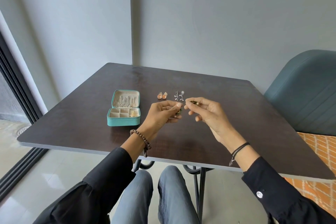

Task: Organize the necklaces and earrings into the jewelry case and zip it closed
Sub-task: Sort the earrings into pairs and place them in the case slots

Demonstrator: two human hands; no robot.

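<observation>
While my left grip (162, 114) pinches one gold earring (179, 112) and my right grip (207, 112) pinches its mate (192, 102), both above the bench (245, 111), a loose pinch could drop one, and it might bounce off. Carrying them left to the open case (123, 121), I could knock the silver pair (179, 95) or the studs (162, 95).

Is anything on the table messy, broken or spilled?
Nothing stands out. The jewelry case lies open on the table with necklaces hung in its lid. The orange earrings and silver earrings lie in pairs beside it. The left hand and right hand pinch the dark-gold earrings, one each.
</observation>
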